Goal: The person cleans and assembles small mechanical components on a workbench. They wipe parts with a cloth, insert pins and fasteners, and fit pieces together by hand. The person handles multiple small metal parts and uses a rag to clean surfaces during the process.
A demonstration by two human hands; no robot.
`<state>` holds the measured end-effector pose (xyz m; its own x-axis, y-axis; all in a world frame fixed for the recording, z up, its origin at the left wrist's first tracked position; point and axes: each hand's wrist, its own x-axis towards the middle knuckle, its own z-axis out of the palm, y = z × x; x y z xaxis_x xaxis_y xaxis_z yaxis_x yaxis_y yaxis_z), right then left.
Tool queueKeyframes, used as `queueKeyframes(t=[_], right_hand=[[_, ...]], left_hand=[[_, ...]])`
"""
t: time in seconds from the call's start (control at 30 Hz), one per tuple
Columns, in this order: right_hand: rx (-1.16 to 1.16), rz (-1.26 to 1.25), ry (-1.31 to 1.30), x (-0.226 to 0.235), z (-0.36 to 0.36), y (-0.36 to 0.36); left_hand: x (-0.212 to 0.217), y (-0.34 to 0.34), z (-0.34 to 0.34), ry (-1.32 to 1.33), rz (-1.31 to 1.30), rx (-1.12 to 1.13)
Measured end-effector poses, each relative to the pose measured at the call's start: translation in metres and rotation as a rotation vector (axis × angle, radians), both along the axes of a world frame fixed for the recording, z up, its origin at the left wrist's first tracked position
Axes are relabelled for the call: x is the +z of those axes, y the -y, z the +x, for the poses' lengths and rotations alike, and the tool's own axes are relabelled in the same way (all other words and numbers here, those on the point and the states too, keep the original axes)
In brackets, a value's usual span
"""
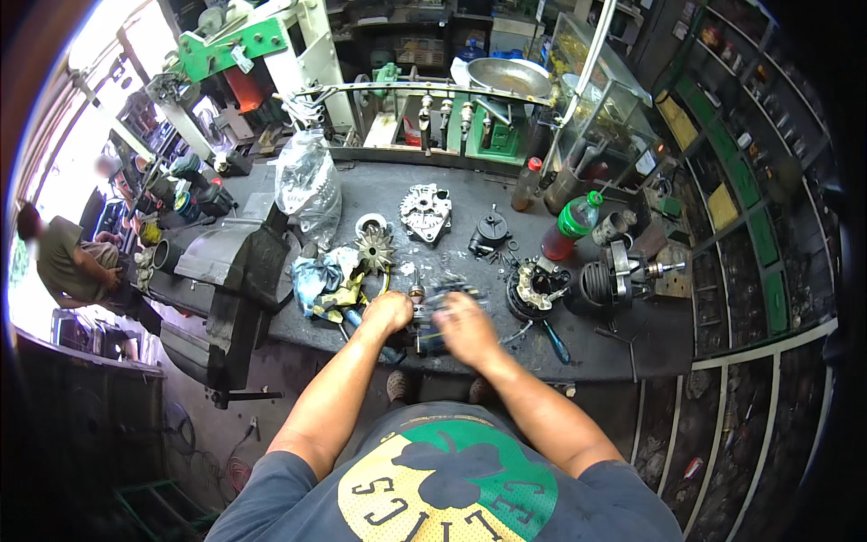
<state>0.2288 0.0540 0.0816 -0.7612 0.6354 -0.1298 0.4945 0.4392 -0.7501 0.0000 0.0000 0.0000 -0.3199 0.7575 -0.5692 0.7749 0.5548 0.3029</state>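
Head view: two hands meet at the frame's centre, at the near edge of the dark counter [578, 339]. Left hand [386, 313], fingers curled shut on a small metal part [417, 318]; right hand [465, 327] blurred over it, finger state cannot be told. Part mostly hidden; its long axis and heading unreadable. Counted: one vise [237, 294] at left, one clear plastic bag [308, 183], one silver housing [425, 211], one toothed rotor [375, 246], two bottles, red-capped [526, 184] and green [572, 223].
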Motion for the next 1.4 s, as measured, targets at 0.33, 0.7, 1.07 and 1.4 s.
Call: queueKeyframes(t=[0.33, 0.7, 1.07, 1.4], right_hand=[[-0.517, 0.184, -0.384, -0.068, 0.021, -0.026], [-0.377, 0.234, -0.444, -0.109, 0.005, 0.019], [-0.676, 0.18, -0.333, -0.123, -0.018, 0.033], [-0.628, 0.578, -0.145, -0.094, -0.017, 0.002]], left_hand=[[0.027, 0.031, 0.024, 0.132, 0.258, 0.384], [0.079, 0.048, 0.041, 0.186, 0.291, 0.301], [0.067, 0.06, 0.036, 0.239, 0.282, 0.254], [0.049, 0.064, 0.027, 0.347, 0.372, 0.263]])
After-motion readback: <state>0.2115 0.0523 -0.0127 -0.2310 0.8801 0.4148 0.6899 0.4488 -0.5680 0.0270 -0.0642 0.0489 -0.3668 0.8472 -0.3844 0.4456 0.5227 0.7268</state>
